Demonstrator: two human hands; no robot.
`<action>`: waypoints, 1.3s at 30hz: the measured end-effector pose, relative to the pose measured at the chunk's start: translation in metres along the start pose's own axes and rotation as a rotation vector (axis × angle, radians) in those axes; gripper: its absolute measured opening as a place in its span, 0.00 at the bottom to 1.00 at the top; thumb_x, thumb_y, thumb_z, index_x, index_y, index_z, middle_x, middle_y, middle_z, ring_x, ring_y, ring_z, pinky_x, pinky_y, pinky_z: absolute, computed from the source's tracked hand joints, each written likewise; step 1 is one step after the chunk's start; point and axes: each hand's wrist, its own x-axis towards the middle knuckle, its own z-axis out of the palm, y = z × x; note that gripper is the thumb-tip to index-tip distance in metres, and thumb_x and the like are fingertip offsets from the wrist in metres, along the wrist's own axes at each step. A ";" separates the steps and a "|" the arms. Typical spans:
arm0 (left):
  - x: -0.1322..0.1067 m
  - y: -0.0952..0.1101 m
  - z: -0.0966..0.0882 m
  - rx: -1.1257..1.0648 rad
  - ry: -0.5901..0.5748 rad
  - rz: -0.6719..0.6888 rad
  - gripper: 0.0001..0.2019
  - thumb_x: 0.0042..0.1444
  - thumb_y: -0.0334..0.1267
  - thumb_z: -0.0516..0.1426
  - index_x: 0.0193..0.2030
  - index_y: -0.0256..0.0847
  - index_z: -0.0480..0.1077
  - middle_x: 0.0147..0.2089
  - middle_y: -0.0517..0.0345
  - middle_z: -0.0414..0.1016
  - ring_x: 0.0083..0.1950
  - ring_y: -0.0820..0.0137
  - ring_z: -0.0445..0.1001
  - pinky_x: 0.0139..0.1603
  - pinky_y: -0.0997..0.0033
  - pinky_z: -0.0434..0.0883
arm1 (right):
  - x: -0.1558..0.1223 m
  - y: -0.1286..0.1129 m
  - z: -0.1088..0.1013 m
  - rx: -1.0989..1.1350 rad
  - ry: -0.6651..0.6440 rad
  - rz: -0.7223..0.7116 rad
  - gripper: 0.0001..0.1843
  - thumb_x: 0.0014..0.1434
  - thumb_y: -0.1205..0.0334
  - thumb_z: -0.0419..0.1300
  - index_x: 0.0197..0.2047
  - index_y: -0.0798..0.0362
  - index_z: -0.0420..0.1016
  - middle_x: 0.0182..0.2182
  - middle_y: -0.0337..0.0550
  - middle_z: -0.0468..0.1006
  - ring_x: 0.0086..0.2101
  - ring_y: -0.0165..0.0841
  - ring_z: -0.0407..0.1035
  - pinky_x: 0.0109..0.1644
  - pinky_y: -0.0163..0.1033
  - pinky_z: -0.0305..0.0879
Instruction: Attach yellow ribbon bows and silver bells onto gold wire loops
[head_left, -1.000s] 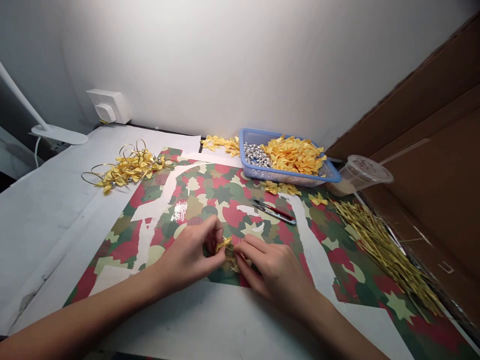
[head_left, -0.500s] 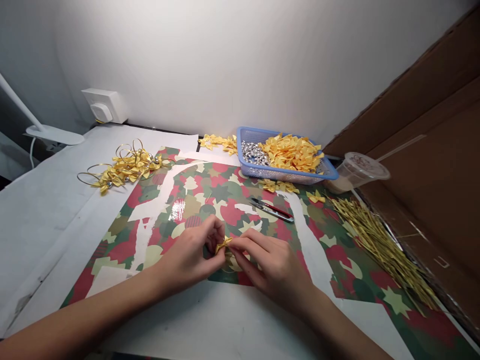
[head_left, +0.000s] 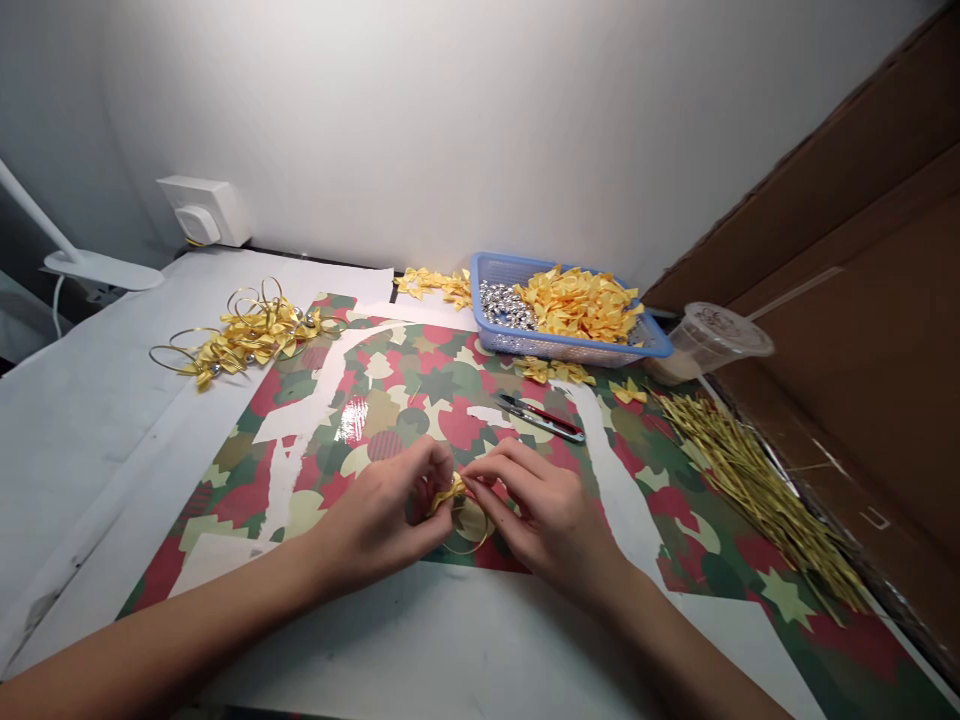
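Observation:
Close together above the patterned paper (head_left: 420, 400), my two hands work on one small yellow ribbon bow (head_left: 451, 492). My left hand (head_left: 397, 500) pinches the bow between thumb and curled fingers, which cover part of it. At the bow's right end, my right hand (head_left: 544, 510) has its thumb and forefinger pressed together. A thin gold wire loop (head_left: 472, 549) hangs below the bow, between the hands. What exactly the right fingertips grip, bow or wire, is too small to make out.
Finished-looking bows on wire rings (head_left: 255, 335) lie in a pile at left. A blue basket (head_left: 570, 352) holds silver bells and yellow bows. Thread snips (head_left: 541, 418) lie beyond my right hand. Gold wires (head_left: 757, 490), a lidded plastic cup (head_left: 720, 335) and a cardboard box (head_left: 847, 300) stand right.
The gold wire loop now shows below the bow. My right fingers have shifted slightly at the bow's end, while my left hand keeps its pinch. The view has moved a little.

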 end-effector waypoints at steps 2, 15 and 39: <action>0.000 -0.001 -0.001 -0.010 0.032 0.010 0.08 0.51 0.29 0.52 0.35 0.44 0.57 0.28 0.65 0.65 0.27 0.75 0.66 0.26 0.75 0.66 | 0.000 -0.002 -0.002 0.023 -0.022 0.005 0.08 0.60 0.71 0.51 0.36 0.56 0.71 0.27 0.41 0.72 0.23 0.26 0.66 0.24 0.30 0.61; 0.005 0.006 -0.007 -0.292 0.099 -0.111 0.07 0.53 0.31 0.55 0.34 0.43 0.58 0.31 0.64 0.65 0.32 0.74 0.69 0.36 0.70 0.72 | -0.002 -0.007 -0.005 -0.077 -0.045 -0.081 0.10 0.60 0.71 0.51 0.33 0.55 0.72 0.25 0.41 0.73 0.21 0.25 0.66 0.23 0.29 0.58; 0.007 0.010 -0.008 -0.461 -0.012 -0.183 0.09 0.51 0.32 0.57 0.34 0.42 0.58 0.30 0.63 0.65 0.30 0.75 0.69 0.31 0.73 0.71 | 0.003 -0.011 -0.005 0.404 0.072 0.415 0.06 0.59 0.60 0.56 0.32 0.52 0.70 0.28 0.39 0.71 0.27 0.29 0.66 0.25 0.32 0.63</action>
